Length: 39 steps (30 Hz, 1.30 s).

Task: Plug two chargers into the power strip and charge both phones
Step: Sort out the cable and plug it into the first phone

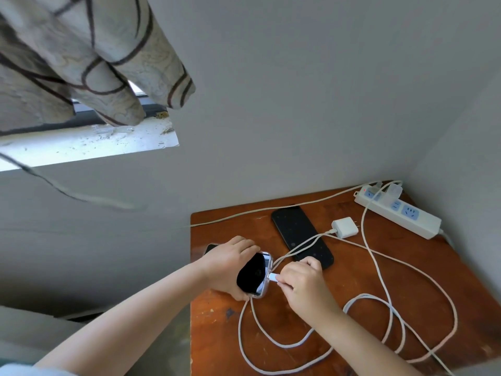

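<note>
My left hand [230, 263] holds a phone in a clear case [253, 275] tilted above the wooden table [217, 335]. My right hand [301, 280] pinches a white cable plug [273, 278] right at the phone's bottom edge. A second black phone [301, 234] lies flat on the table behind my hands. A white charger block [344, 227] lies loose beside it, its cable attached. The white power strip [398, 210] sits at the back right corner, with one charger [394, 189] plugged in at its far end. Long white cables [379, 308] loop over the table.
The table stands in a wall corner. Another dark device [210, 248] peeks out under my left wrist. A patterned curtain [81, 58] hangs over a window sill [89, 143] at the upper left. The strip's own cord [271, 210] runs off the table's left edge.
</note>
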Available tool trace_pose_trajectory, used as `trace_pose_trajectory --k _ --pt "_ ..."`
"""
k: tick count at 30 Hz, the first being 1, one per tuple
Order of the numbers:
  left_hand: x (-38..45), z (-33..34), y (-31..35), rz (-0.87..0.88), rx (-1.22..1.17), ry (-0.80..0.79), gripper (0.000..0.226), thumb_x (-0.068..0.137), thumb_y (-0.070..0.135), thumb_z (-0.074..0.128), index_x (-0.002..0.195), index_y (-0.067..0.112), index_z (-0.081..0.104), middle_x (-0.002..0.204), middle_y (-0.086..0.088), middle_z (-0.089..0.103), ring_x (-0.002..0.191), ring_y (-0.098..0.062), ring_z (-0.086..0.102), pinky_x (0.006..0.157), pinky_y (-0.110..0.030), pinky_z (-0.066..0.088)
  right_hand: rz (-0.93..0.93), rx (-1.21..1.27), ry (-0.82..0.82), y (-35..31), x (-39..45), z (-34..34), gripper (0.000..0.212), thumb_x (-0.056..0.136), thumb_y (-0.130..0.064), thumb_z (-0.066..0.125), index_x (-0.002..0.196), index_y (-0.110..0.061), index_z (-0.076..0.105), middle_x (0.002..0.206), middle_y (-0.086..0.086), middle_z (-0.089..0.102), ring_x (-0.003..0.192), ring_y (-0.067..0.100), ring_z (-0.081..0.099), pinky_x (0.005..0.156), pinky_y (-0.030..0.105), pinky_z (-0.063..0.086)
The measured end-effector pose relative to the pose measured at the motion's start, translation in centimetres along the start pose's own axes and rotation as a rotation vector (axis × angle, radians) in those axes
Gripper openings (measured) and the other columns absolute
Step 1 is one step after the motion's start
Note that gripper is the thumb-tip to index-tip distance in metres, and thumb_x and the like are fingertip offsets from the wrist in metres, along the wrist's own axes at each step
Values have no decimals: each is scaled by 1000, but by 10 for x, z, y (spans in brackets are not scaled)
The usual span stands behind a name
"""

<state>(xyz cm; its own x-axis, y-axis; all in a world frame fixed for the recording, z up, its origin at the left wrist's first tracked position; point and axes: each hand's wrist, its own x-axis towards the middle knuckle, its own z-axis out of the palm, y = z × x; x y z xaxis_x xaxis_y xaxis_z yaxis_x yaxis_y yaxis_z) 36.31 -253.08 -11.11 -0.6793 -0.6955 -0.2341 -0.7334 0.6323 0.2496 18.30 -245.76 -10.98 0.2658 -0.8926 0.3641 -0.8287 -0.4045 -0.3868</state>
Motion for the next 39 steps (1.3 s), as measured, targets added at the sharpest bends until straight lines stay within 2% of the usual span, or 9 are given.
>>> trace_pose_trajectory --k 3,10,17,23,29,39 --pt "0 0 2 -6 -3 -5 89 64 52 71 135 15 31 140 -5 40 127 -20 31 99 -26 36 -42 -26 0 2 1 0 24 44 -5 91 57 -14 73 51 -3 68 49 8 64 68 27 54" --pt "1 7 6 -7 24 -4 89 66 51 70 136 15 29 141 -6 38 128 -22 30 102 -29 35 -45 -69 13 4 -10 6 24 44 -7 91 60 -13 73 54 -1 70 52 8 66 72 36 56" --pt "1 10 10 34 43 18 87 67 52 68 135 14 29 140 -7 39 127 -21 31 103 -27 32 -56 -47 57 5 -21 13 25 44 -2 90 60 -10 73 53 1 68 51 10 65 73 37 57" --pt "-2 14 14 67 48 -11 85 69 48 69 135 11 30 139 -10 40 126 -24 31 104 -29 32 -151 59 -28 19 -24 10 27 43 3 89 62 -7 73 56 4 69 53 11 65 75 33 56" --pt "1 14 15 53 39 -1 88 66 50 70 135 11 31 139 -9 40 126 -23 31 104 -27 30 -81 71 -9 13 -26 15 25 46 9 86 63 -2 73 54 8 68 50 16 65 74 37 56" --pt "7 14 17 58 46 -63 85 67 50 69 134 12 33 137 -8 41 125 -22 32 104 -30 32 -161 89 -51 26 -23 14 21 50 10 84 62 -1 72 54 11 68 49 17 64 83 42 50"
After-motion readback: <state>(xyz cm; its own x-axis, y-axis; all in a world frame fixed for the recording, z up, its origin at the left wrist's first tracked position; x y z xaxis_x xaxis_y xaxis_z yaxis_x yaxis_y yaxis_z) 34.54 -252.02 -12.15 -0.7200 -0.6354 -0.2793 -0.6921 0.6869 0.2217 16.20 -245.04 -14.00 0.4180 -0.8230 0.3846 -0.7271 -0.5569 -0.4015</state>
